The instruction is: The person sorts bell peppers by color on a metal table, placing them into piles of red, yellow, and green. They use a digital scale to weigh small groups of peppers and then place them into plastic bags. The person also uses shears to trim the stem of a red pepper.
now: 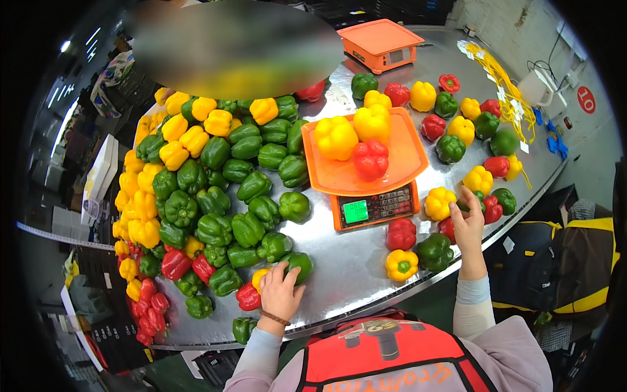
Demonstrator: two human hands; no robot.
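My left hand (281,291) rests over a green bell pepper (298,267) and a yellow bell pepper (259,279) near the table's front edge; whether it grips either I cannot tell. Beside it lies a red bell pepper (248,297). My right hand (469,220) is raised with fingers apart, next to a yellow bell pepper (439,203) at the right. Between the hands stands an orange digital scale (318,179) with a lit green display (355,211). Its tray holds two yellow bell peppers (336,137) and a red one (371,159).
A large heap of green bell peppers (181,208) and yellow ones (144,206) covers the left. Groups of mixed peppers (460,130) lie at the right. A second orange scale (379,39) and yellow ties with white tags (507,88) are farther back. The metal table's edge (343,316) curves before me.
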